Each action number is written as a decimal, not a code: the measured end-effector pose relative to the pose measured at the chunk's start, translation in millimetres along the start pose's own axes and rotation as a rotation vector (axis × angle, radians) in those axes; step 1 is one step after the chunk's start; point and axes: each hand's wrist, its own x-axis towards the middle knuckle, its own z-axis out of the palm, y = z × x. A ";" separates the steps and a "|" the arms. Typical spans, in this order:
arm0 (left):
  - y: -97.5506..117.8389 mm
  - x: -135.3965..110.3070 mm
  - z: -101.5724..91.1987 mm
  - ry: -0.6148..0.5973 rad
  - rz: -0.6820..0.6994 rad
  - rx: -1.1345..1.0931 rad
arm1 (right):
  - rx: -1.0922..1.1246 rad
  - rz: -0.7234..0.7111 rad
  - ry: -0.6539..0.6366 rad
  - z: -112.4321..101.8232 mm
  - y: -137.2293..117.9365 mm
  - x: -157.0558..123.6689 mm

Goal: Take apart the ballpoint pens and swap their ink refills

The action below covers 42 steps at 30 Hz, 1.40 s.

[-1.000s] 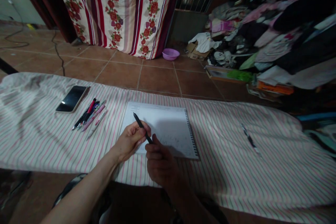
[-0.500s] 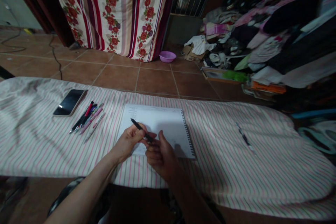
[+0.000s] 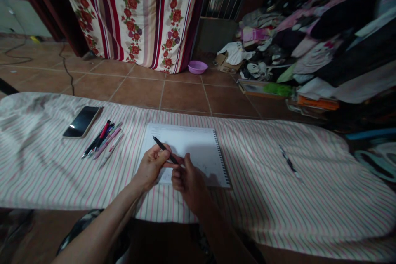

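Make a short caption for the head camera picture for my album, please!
Left hand and right hand hold a black pen above a spiral notebook on a striped cloth.

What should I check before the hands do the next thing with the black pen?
1. The black pen is gripped by the left hand: ok.
2. The right hand has its fingers on the pen's near end: ok.
3. The notebook lies flat under the pen: ok.
4. Pen capped or uncapped: cannot tell.
5. The spare pens and the phone lie apart from the notebook: ok.
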 end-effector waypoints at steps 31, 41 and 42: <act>4.4 4.1 -1.4 0.141 0.024 -0.095 | -0.573 -0.246 -0.006 -4.0 -3.2 -4.0; -3.1 8.4 -2.9 0.227 0.034 -0.144 | -1.115 -0.756 0.205 -13.9 2.2 0.8; -3.3 7.7 -2.0 0.223 0.031 -0.150 | -1.121 -0.753 0.206 -14.2 1.7 0.5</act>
